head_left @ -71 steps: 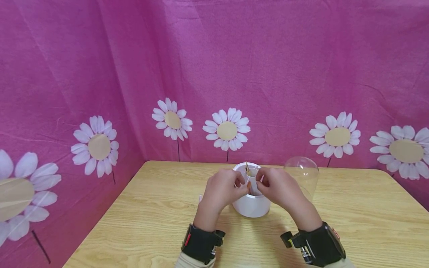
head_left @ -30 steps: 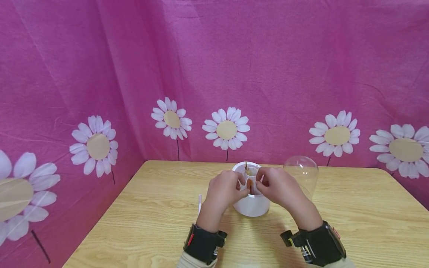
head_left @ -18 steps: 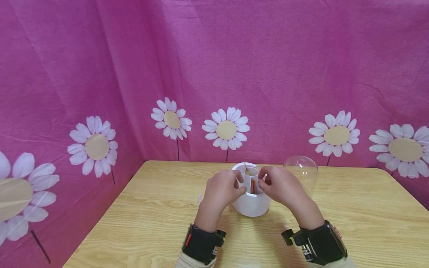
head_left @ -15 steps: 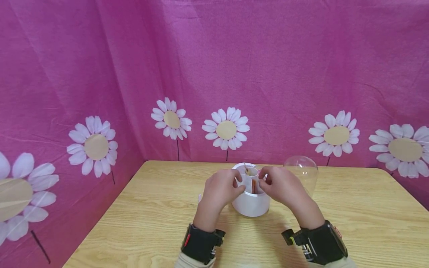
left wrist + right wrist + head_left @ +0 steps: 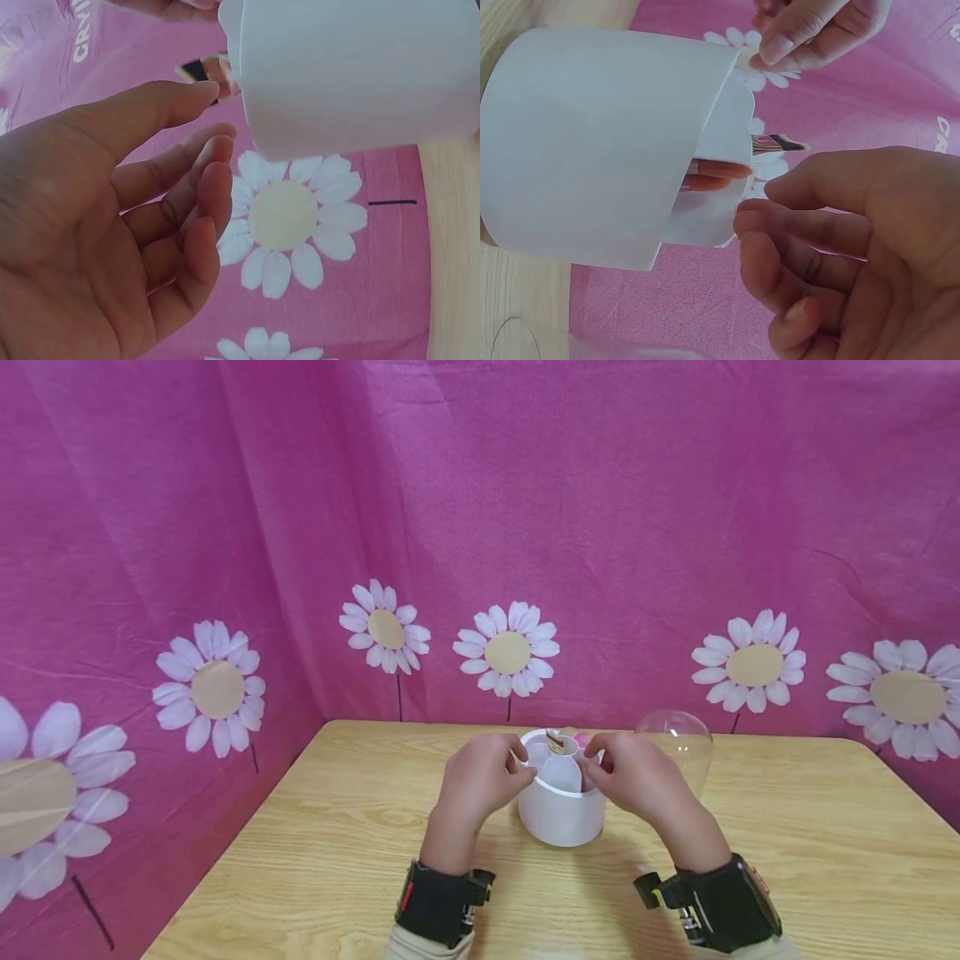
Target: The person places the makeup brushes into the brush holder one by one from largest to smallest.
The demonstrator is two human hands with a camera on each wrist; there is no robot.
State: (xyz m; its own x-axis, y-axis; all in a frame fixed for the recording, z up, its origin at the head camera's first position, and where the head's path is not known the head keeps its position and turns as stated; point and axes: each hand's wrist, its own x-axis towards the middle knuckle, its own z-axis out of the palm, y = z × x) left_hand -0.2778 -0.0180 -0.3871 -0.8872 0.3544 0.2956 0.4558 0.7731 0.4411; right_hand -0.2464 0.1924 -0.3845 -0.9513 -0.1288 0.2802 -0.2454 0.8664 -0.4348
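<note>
A white round brush holder (image 5: 561,818) with an inner divider (image 5: 562,772) stands on the table between both hands. My left hand (image 5: 480,777) is at its left rim; in the left wrist view, thumb and fingers are apart, loosely bent, around nothing. My right hand (image 5: 637,777) is at the right side, its index fingertip seemingly touching the divider's edge in the right wrist view, the thumb slightly off it. Orange-tipped brushes (image 5: 716,171) lean in one compartment. A brush with dark-and-light bristles (image 5: 776,142) pokes out of the middle.
A clear dome cover (image 5: 686,747) stands just behind my right hand. The wood-grain table (image 5: 337,843) ends at a pink cloth backdrop (image 5: 600,527) printed with daisies. Something pink (image 5: 582,740) shows at the holder's back right.
The holder's inside has turned, its front going right: a white divider panel now faces me where orange brushes showed. My left hand has drawn off leftward; my right has barely moved.
</note>
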